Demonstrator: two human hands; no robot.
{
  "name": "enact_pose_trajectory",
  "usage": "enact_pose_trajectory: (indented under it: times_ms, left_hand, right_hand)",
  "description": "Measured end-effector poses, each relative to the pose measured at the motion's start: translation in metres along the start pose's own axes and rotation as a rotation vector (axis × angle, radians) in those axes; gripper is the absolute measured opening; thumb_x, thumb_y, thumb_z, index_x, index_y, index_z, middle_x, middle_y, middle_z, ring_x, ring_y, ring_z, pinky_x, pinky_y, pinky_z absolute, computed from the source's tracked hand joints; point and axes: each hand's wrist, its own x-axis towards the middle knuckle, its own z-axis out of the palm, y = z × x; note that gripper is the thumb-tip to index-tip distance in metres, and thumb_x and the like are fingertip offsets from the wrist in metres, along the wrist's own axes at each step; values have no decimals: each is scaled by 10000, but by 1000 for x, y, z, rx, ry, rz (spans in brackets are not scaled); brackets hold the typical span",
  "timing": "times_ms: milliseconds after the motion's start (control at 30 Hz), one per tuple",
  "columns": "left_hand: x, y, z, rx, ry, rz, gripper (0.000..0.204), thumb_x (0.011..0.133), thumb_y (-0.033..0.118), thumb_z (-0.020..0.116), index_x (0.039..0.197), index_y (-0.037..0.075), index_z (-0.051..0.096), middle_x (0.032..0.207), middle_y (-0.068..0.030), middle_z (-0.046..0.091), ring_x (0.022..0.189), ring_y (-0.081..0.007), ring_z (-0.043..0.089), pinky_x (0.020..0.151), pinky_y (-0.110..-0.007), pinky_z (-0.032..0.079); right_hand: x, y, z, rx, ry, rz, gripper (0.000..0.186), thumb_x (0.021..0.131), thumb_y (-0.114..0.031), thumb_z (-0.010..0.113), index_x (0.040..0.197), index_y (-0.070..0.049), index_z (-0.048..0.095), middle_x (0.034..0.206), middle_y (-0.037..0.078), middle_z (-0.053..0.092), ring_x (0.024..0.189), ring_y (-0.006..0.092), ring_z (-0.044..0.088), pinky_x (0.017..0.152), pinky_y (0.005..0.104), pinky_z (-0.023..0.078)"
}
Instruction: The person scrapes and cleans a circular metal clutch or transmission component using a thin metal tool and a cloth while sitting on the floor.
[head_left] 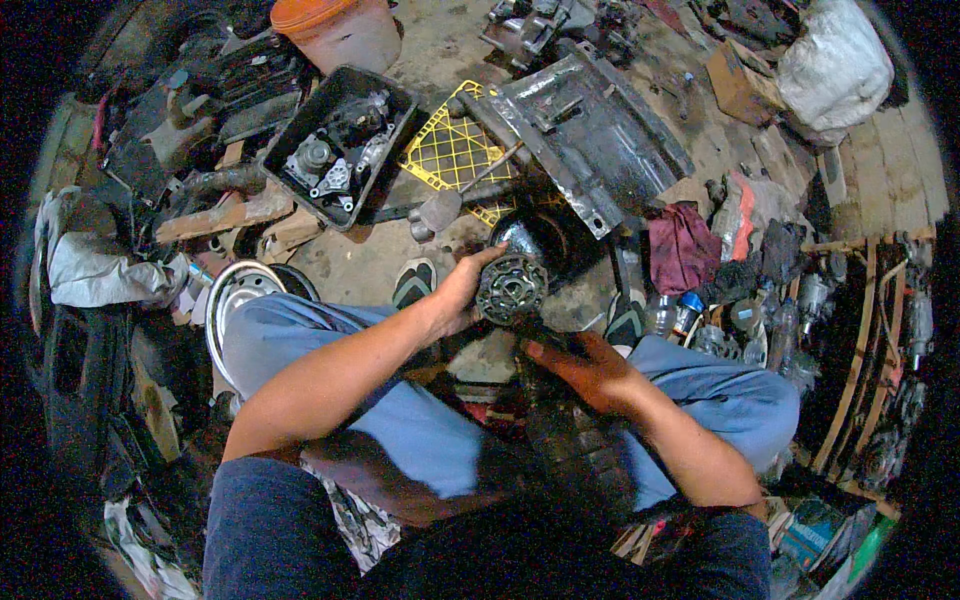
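Observation:
My left hand (pixel 462 290) grips a round greasy metal part (pixel 512 288) with holes and an open, patterned face, held between my knees. My right hand (pixel 585 370) is closed around a dark elongated piece (pixel 545 420) just below it, which runs toward my body; its exact shape is hard to make out. A glossy black rounded object (pixel 545 230) sits directly behind the round part. Farther forward is a small metal piece with a rod (pixel 438 215).
A black tub (pixel 300 120) holds metal parts. Around it are a yellow crate (pixel 445 150), a large metal plate (pixel 610 130), an orange-lidded bucket (pixel 340 45) and a wheel rim (pixel 235 285). Rags (pixel 680 245), bottles, a white sack (pixel 830 70) and scrap pieces lie to either side.

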Motion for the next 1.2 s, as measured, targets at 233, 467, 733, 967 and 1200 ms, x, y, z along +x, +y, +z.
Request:
enact_pose_trajectory:
  times_ms: [233, 467, 733, 967, 1200]
  left_hand:
    - [-1, 4, 8, -134, -15, 115, 486, 1067, 410, 322, 1251, 64, 610, 1099, -140, 728, 958, -291, 725, 815, -499, 621]
    - [39, 3, -11, 113, 36, 171, 470, 1047, 436, 460, 1298, 62, 596, 1161, -116, 709, 976, -255, 713, 835, -420, 602]
    - [92, -5, 0, 1006, 374, 582, 610, 823, 490, 809, 1237, 57, 695, 1207, -150, 696, 1106, -210, 636, 989, -377, 483]
    - [129, -33, -26, 1565, 572, 761, 802, 715, 452, 876, 1387, 149, 561, 1468, -314, 444, 1316, -472, 501, 1087, -498, 453]
    - [129, -27, -26, 1644, 592, 928, 846, 712, 431, 883, 1399, 96, 521, 1465, -304, 416, 1313, -469, 487, 1065, -510, 463]
  right_hand:
    - [8, 17, -35, 438, 98, -9, 584, 973, -510, 610, 1243, 5, 663, 1211, 112, 684, 1125, 224, 622, 1025, 381, 446]
    - [24, 68, -52, 456, 171, -7, 732, 936, -564, 628, 1398, 0, 556, 1350, 136, 625, 1242, 278, 572, 1104, 391, 385]
    - [66, 147, -60, 276, 439, 92, 834, 903, -665, 614, 1379, 16, 542, 1356, 172, 584, 1240, 319, 543, 1077, 419, 388]
    - [103, 226, -59, 249, 583, 231, 892, 857, -692, 642, 1370, 29, 535, 1314, 231, 588, 1218, 376, 564, 1059, 458, 412]
    - [108, 240, -41, 330, 715, 71, 759, 897, -585, 680, 1290, 60, 603, 1188, 191, 675, 1082, 310, 632, 974, 412, 456]
